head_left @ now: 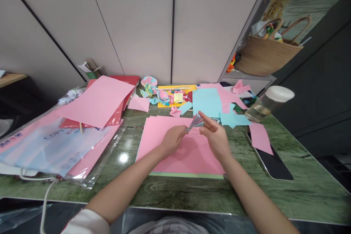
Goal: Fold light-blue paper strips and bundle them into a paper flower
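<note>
My left hand [173, 139] pinches a small folded piece of light blue paper [195, 123] between thumb and fingers. The piece fans out in narrow pleats, pointing up and to the right. At its right edge is my right hand [215, 137], index finger stretched out along the paper and thumb apart below it; the other fingers are curled. Both hands are above a stack of pink sheets [164, 153], with a green sheet edge showing at its front. How the pleats join at the base is hidden by my left fingers.
Behind the stack lie a blue sheet [206, 102], paper scraps, folded paper shapes [149, 86] and a yellow tray [161, 104] with small beads. To the right are a phone [274, 164] and a lidded bottle [264, 106]. Plastic-wrapped paper [63, 142] is at left.
</note>
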